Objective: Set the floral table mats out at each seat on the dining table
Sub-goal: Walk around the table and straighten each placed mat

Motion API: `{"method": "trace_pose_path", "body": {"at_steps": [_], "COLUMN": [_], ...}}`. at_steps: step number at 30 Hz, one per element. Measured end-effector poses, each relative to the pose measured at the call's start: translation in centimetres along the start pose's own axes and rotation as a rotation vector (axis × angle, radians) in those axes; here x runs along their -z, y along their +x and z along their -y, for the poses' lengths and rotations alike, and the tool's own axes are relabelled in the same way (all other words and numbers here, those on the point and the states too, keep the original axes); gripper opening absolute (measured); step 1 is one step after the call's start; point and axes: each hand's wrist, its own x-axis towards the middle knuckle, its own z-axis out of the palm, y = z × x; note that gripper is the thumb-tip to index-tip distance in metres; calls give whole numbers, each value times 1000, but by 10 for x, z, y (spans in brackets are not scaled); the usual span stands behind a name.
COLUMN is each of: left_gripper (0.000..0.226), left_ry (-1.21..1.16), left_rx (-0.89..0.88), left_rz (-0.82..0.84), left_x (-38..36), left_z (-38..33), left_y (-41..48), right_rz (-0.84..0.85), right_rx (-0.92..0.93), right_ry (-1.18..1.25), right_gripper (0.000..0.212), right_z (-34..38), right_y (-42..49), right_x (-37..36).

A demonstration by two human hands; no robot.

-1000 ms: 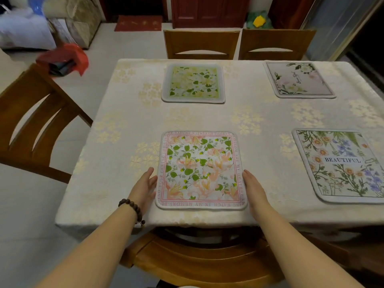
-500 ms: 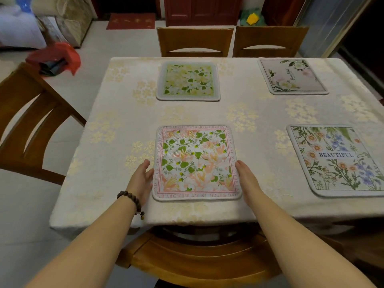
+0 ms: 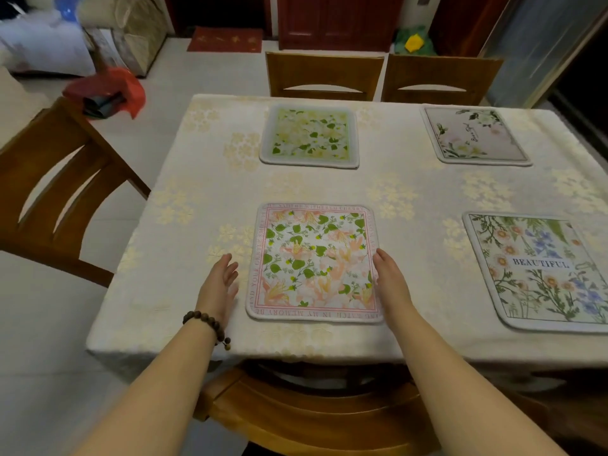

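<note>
Several floral mats lie flat on the dining table (image 3: pixel 204 179), which wears a cream cloth with gold flowers. A pink-bordered mat (image 3: pixel 314 263) lies at the near seat. My right hand (image 3: pixel 390 281) rests flat against its right edge. My left hand (image 3: pixel 218 286) is open, just left of the mat and slightly apart from it, a bead bracelet on the wrist. A green-and-yellow mat (image 3: pixel 309 136) lies at the far left seat, a pale grey-pink mat (image 3: pixel 475 136) at the far right, and a "BEAUTIFUL" mat (image 3: pixel 539 269) at the near right.
Two wooden chairs (image 3: pixel 325 75) stand at the far side, one chair (image 3: pixel 56 189) at the left end, and one chair (image 3: pixel 296 413) is tucked under the near edge below my arms. A red bag (image 3: pixel 108 90) lies on the floor at far left.
My left hand has drawn a little away from the pink-bordered mat's left edge with its fingers spread. The right hand stays at the right edge. The mat has not moved.
</note>
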Motion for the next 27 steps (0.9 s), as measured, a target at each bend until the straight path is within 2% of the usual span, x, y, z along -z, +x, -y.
{"method": "trace_pose_path", "body": {"at_steps": [6, 10, 14, 19, 27], "left_gripper": [39, 42, 45, 51, 43], "left_ry": [-99, -181, -252, -384, -517], "left_rx": [-111, -164, -217, -235, -300], "left_rz": [-117, -221, -349, -531, -793], "left_x": [34, 73, 122, 190, 307], "left_z": [-6, -15, -16, -7, 7], "left_y": [-17, -34, -59, -97, -159], "right_rz": [102, 284, 467, 689, 942], "right_rx": [57, 65, 72, 68, 28], "right_ry": [19, -35, -74, -150, -321], "right_gripper": [48, 50, 41, 39, 42], "right_z": [20, 33, 43, 38, 11], "right_y": [-10, -22, -46, -94, -180], "right_x": [-44, -95, -166, -257, -379]}}
